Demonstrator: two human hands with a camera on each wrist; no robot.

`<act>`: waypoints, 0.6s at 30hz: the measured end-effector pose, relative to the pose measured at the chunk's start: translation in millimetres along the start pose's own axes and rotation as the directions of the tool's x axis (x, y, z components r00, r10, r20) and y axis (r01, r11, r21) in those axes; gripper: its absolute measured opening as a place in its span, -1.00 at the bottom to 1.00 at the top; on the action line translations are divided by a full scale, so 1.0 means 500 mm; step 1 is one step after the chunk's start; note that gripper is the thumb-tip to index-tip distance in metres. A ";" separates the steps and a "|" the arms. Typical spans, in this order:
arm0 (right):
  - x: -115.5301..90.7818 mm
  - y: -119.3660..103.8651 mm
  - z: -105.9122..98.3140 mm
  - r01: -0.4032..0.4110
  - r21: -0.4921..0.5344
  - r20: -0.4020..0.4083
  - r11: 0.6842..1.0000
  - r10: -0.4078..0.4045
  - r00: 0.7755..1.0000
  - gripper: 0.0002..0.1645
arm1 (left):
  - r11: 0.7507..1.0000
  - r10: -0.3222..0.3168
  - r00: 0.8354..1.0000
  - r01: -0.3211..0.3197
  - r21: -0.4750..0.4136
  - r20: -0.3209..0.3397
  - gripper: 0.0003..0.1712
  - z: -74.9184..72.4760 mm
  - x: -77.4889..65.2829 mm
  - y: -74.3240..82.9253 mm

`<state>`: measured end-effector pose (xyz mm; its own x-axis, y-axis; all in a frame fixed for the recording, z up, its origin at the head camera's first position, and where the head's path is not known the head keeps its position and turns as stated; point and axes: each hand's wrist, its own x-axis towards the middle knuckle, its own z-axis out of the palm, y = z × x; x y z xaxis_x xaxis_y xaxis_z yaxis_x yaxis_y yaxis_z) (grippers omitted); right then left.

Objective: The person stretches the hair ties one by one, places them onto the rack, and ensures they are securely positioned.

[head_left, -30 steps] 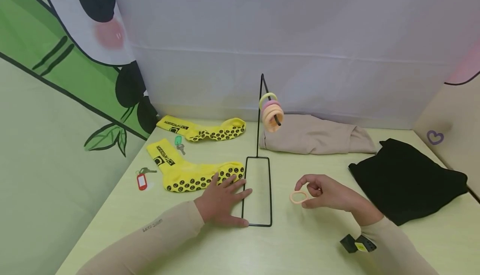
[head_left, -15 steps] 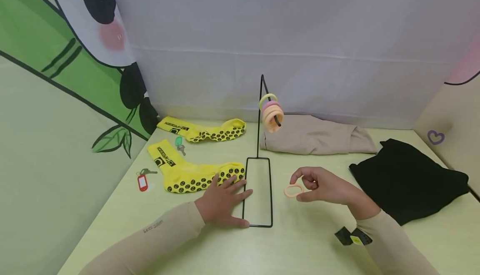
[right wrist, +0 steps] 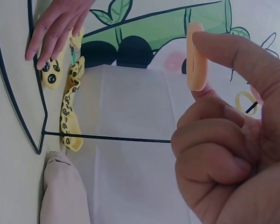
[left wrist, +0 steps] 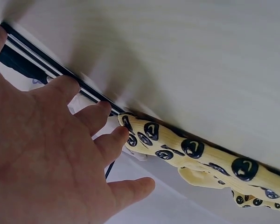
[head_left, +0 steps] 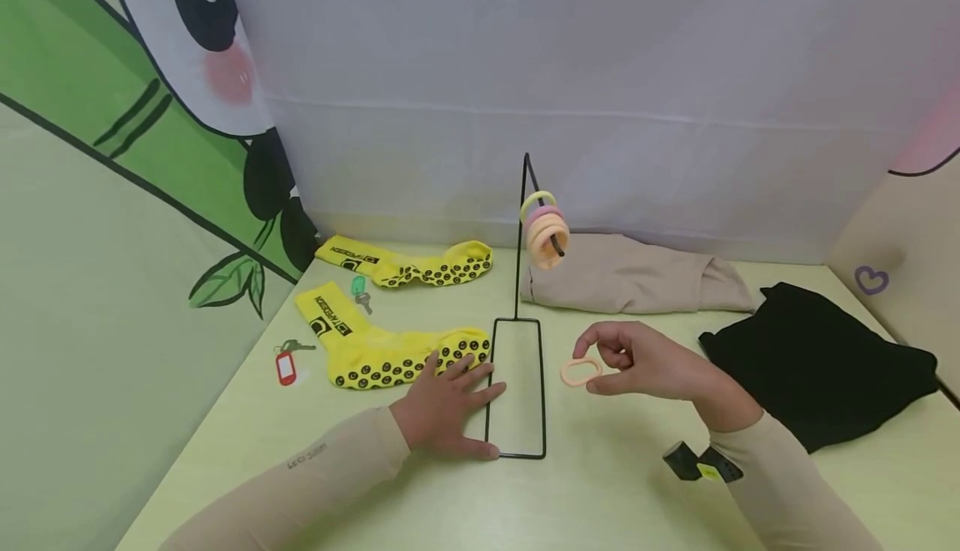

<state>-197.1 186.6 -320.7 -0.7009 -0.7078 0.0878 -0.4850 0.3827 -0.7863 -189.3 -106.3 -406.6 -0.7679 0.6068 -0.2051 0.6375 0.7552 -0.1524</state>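
My right hand (head_left: 645, 363) pinches a peach hair tie (right wrist: 196, 70) between thumb and index finger; its other fingers are curled. In the head view the tie is stretched slightly oval, right of the black wire stand (head_left: 543, 393) and above the table. Several hair ties (head_left: 542, 244), yellow, pink and peach, hang on the stand's upper arm. My left hand (head_left: 446, 409) lies with fingers spread across the left side of the stand's base. Its fingertips also reach the toe end of the nearer yellow sock (head_left: 375, 359).
A second yellow sock (head_left: 427, 269) lies further back. Keys with a green tag (head_left: 358, 286) and a red tag (head_left: 286, 368) lie at the left. Folded beige fabric (head_left: 630, 272) is behind the stand, and black cloth (head_left: 810, 368) lies at the right.
My right hand has moved left and slightly away from me with the hair tie, closer to the stand. The left hand stays in place.
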 end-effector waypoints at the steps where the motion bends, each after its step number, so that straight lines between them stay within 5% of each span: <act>1: 0.001 -0.003 -0.001 0.001 -0.005 0.000 1.000 -0.001 1.000 -0.72 | 1.000 0.000 1.000 0.000 0.000 -0.001 0.02 0.000 0.000 0.000; 18: 0.019 -0.077 -0.020 0.084 -0.058 -0.048 0.995 -0.087 0.995 -0.72 | 1.000 -0.009 1.000 0.009 -0.017 0.006 0.02 0.004 -0.002 0.001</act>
<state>-190.4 170.8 -283.5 -0.6802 -0.7093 0.1849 -0.5716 0.3553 -0.7396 -188.1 -107.2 -408.2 -0.7733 0.5984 -0.2096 0.6292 0.7649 -0.1375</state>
